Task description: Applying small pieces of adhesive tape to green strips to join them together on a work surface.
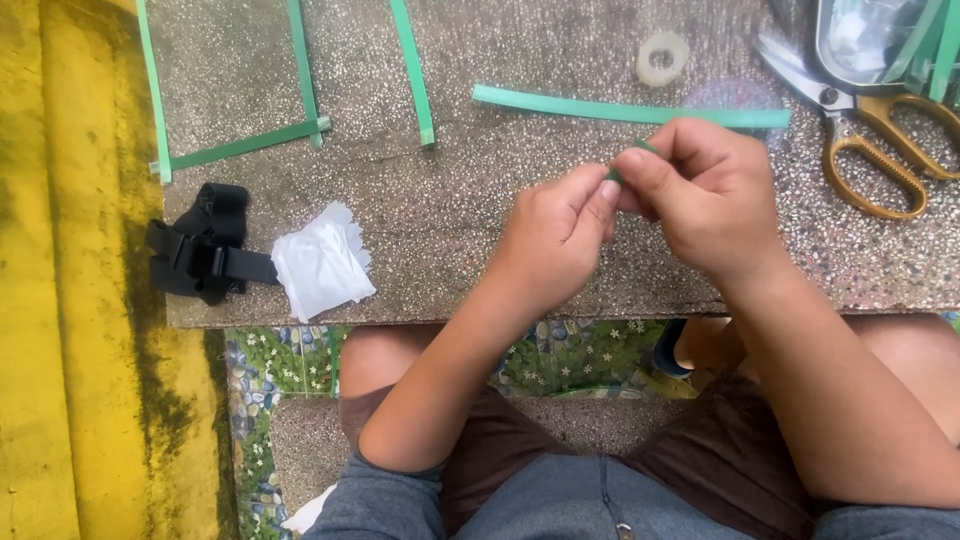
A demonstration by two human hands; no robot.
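My left hand (555, 235) and my right hand (705, 190) meet above the speckled stone slab (450, 220). Together they pinch a small green strip piece (617, 174), of which only a sliver shows between the fingertips. Just beyond my hands a long green plastic strip (600, 107) lies flat on the slab. Both hands have their fingers closed around the small piece.
Yellow-handled scissors (860, 140) lie at the right, partly under a clear bag (865, 40). A roll of clear tape (662, 58) sits near the far edge. More green strips (300, 75) lie at the left, with a white packet (322, 262) and a black strap buckle (205, 245).
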